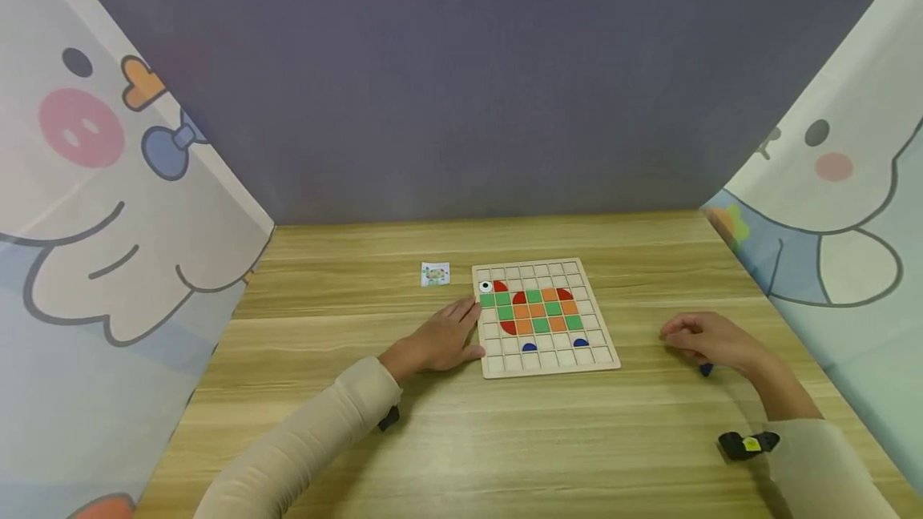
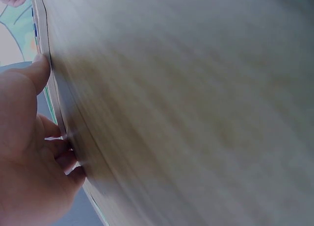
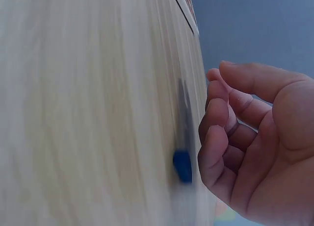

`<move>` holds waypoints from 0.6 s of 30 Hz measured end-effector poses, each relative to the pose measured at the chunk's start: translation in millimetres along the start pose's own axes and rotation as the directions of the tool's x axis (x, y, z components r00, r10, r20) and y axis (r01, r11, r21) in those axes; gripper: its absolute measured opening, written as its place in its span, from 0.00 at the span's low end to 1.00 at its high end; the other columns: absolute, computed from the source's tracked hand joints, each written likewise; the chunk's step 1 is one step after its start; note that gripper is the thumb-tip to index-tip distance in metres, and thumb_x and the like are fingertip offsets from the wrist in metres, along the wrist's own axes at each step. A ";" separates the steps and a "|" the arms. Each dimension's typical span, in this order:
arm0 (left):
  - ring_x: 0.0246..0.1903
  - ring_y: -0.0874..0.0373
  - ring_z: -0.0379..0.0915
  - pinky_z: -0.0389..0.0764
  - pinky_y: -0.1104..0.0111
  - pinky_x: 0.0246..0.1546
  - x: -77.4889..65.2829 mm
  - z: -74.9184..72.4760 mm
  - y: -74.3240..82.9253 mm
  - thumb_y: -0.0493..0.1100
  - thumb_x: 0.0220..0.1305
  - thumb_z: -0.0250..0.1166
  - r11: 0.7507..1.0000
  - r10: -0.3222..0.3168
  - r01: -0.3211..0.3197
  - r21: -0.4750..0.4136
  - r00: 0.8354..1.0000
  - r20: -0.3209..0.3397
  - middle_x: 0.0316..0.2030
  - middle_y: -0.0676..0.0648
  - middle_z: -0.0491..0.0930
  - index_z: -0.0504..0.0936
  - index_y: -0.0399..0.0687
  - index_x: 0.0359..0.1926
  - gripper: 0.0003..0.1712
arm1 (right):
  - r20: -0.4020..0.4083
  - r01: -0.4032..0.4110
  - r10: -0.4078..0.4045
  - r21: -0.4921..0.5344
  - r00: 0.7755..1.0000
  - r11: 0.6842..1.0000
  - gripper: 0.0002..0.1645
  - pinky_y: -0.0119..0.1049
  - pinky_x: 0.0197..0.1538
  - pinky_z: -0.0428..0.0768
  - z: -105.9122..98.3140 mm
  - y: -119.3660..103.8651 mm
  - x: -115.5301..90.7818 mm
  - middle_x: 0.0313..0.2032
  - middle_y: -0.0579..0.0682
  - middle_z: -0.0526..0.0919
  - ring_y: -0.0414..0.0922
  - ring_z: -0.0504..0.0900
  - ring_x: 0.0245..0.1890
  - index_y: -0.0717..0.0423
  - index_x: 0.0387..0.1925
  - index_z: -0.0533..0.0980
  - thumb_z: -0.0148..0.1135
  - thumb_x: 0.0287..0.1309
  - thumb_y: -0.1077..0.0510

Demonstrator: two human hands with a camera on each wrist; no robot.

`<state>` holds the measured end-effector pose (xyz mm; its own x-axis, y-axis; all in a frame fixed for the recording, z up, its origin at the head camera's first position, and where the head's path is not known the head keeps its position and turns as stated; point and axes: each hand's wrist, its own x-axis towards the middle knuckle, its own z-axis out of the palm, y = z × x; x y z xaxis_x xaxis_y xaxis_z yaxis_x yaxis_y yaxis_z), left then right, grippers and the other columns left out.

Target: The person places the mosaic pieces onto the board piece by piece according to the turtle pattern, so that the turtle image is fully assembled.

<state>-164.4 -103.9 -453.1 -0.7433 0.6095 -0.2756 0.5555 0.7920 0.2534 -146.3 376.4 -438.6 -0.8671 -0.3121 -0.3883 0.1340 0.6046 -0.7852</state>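
Observation:
A pale wooden grid board (image 1: 550, 371) lies on the table, with green, orange and red pieces forming a patterned shape. A white eye piece (image 1: 485, 287) sits at its upper left, and two dark blue half-round pieces (image 1: 530, 347) are in the lower rows. My left hand (image 1: 445, 336) rests against the board's left edge, thumb and fingertips touching it. To the right of the board, my right hand (image 1: 714, 340) hovers with fingers loosely curled, nothing visible between them. A loose blue piece (image 3: 182, 166) is on the table beside and below that hand.
A small printed picture card (image 1: 435, 274) lies beyond the left hand. Wood-grained tabletop (image 1: 548, 447) surrounds the board. A dark grey panel (image 1: 490, 86) stands behind, with cartoon-printed sheets (image 1: 94, 231) at both sides.

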 end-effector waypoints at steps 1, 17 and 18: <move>0.81 0.45 0.42 0.53 0.54 0.80 0.2 0.0 0.0 0.64 0.76 0.52 1.000 -0.001 0.001 -0.002 1.000 0.002 0.81 0.39 0.45 0.47 0.38 0.81 0.49 | -0.007 0.004 -0.004 0.000 1.000 1.000 0.21 0.35 0.23 0.74 -1.9 2.8 -2.5 0.25 0.45 0.75 0.37 0.68 0.19 0.72 0.54 0.75 0.57 0.74 0.56; 0.81 0.46 0.41 0.53 0.54 0.80 1.9 2.8 -1.1 0.65 0.76 0.52 1.000 -0.007 0.007 0.002 1.000 0.002 0.82 0.40 0.44 0.47 0.40 0.81 0.49 | -0.008 -0.011 0.010 -0.075 1.000 0.997 0.23 0.31 0.27 0.75 -21.9 37.0 -29.2 0.30 0.40 0.83 0.34 0.74 0.25 0.73 0.57 0.75 0.58 0.73 0.56; 0.81 0.46 0.42 0.53 0.54 0.80 1.9 2.8 -1.3 0.65 0.76 0.52 1.000 -0.007 0.007 0.001 1.000 0.000 0.82 0.40 0.44 0.47 0.40 0.81 0.49 | 0.004 0.017 -0.017 -0.076 1.000 0.997 0.22 0.31 0.27 0.75 -22.9 39.3 -30.3 0.29 0.39 0.82 0.34 0.74 0.25 0.74 0.56 0.75 0.58 0.73 0.58</move>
<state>-165.5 -103.7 -456.6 -0.7473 0.6037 -0.2778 0.5502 0.7965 0.2509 -125.7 426.5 -446.7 -0.8673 -0.3251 -0.3770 0.0825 0.6529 -0.7529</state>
